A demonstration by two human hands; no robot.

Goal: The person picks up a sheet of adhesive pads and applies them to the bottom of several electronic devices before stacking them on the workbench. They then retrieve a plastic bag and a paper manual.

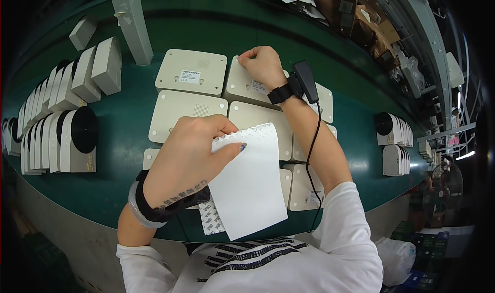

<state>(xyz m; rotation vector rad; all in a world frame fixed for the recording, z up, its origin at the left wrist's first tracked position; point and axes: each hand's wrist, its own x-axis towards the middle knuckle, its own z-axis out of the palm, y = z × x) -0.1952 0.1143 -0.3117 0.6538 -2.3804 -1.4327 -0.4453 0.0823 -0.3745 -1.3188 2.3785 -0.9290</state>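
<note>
My left hand (188, 151) is closed on a white sheet (252, 187) by its top edge, thumb in front. Small round translucent pads line that edge, and a second sheet with printed backing (210, 218) hangs behind it. My right hand (264, 67) reaches farther out, fingertips pinched at the upper left corner of a cream plastic case (238, 87). Whatever the fingertips hold is too small to make out. Beside it lies another cream case (203, 61) with a label and small corner dots. A nearer case (172, 110) is partly behind my left hand.
Rows of white cases with black round faces (84, 130) stand at the left of the green table (121, 190). Smaller rows (394, 130) stand at the right. A grey post (131, 25) rises at the back left. A black cable (316, 138) hangs from my right wrist.
</note>
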